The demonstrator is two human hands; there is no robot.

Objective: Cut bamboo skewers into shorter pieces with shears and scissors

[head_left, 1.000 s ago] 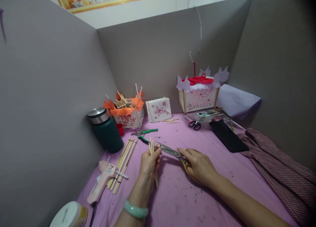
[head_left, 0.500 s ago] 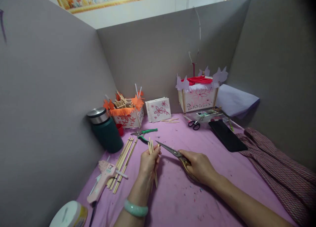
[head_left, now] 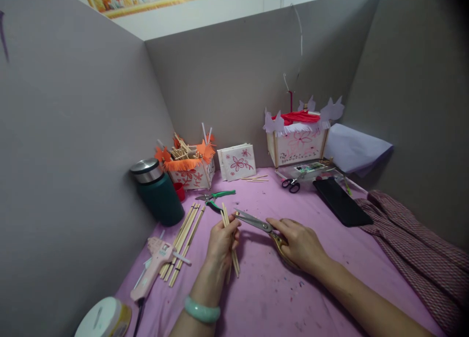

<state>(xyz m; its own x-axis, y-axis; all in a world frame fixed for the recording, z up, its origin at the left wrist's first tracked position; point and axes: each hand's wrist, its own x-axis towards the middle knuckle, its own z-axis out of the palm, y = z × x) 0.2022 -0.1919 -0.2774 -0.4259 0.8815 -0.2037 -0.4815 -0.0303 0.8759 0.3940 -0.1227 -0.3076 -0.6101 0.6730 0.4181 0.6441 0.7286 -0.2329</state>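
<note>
My left hand [head_left: 222,242] is closed around several thin wooden sticks [head_left: 235,263], whose ends stick out above and below the fingers. In my right hand [head_left: 302,244] is a pair of large scissors [head_left: 262,223] with gold-coloured handles. Their blades point left, with the tips at the upper end of a stick by my left fingertips. Whether the blades touch that stick I cannot tell. Beyond the left hand lie green-handled pruning shears [head_left: 216,196]. To its left are bundles of sticks [head_left: 185,242] tied with dark bands.
On the left stand a pink glue gun [head_left: 156,268], a dark green flask [head_left: 157,193] and a round tub [head_left: 102,317]. Decorated boxes [head_left: 188,176] and drawn cards [head_left: 238,163] line the back. A black phone [head_left: 342,202], small scissors [head_left: 291,184] and patterned cloth [head_left: 414,259] lie right.
The sticks in my left hand have shifted and fanned slightly, their lower ends now further right. The scissors' tips have come over the upper stick end. The view has turned slightly.
</note>
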